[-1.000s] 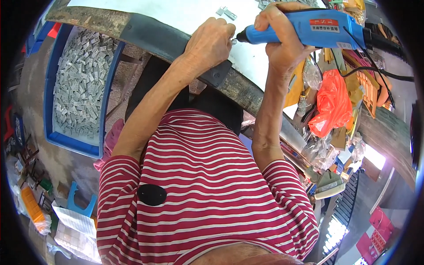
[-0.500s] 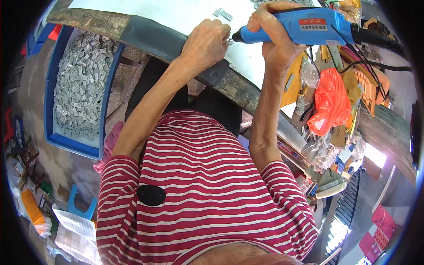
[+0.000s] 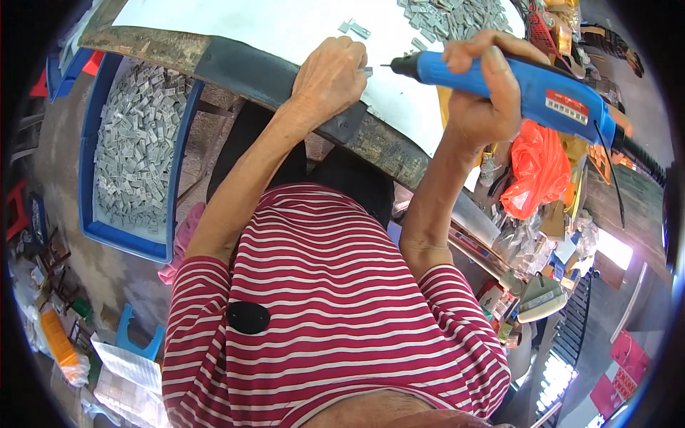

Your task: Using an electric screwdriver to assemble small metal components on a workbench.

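Note:
My right hand (image 3: 489, 89) is wrapped round a blue electric screwdriver (image 3: 531, 93) whose black nose and thin bit point left. A small gap separates the bit's tip from my left hand (image 3: 332, 75). The fingers of that hand are closed on a small grey metal piece (image 3: 367, 71), of which only the end shows beyond the fingertips. Just past the left hand, a few similar grey pieces (image 3: 354, 28) lie on the white table surface (image 3: 271, 25). A large pile of grey metal pieces (image 3: 457, 16) spreads over the table's far right part.
To the left a blue tray (image 3: 85, 185) is filled with grey metal pieces. A worn dark edge (image 3: 250, 68) runs along the table's near side. At right are a red plastic bag (image 3: 535, 171) and clutter; a black cable (image 3: 642, 158) trails from the screwdriver.
The screwdriver has drawn back to the right, away from my left hand, and its rear end has tilted down. The pile of pieces behind it now shows more. My left hand stays nearly in place.

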The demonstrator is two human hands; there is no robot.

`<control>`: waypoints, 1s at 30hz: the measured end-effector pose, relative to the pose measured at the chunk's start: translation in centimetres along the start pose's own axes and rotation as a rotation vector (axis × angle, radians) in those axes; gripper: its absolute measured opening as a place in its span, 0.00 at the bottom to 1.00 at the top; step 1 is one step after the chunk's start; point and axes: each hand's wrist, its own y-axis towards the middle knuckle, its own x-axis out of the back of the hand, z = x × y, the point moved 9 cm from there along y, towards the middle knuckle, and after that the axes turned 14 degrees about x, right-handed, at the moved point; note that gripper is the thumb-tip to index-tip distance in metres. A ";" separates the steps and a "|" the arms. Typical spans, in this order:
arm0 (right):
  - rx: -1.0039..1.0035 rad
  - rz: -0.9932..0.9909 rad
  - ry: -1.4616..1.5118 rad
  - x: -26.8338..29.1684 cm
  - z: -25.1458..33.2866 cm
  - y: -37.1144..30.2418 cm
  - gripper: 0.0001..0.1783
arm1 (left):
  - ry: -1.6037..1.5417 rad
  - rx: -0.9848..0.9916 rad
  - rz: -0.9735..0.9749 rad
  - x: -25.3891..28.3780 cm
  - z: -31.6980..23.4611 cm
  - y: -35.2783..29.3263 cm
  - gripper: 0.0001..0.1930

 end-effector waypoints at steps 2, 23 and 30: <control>-0.026 -0.175 0.075 1.5 -0.3 -0.3 0.10 | 0.009 -0.010 -0.009 0.1 0.0 0.1 0.07; -0.035 -0.393 0.022 7.6 0.5 -3.1 0.10 | -0.010 -0.106 -0.009 0.5 -1.0 -0.1 0.07; -0.037 -0.443 0.033 8.2 0.2 -3.1 0.11 | 0.043 -0.124 -0.003 0.5 -1.1 -0.2 0.07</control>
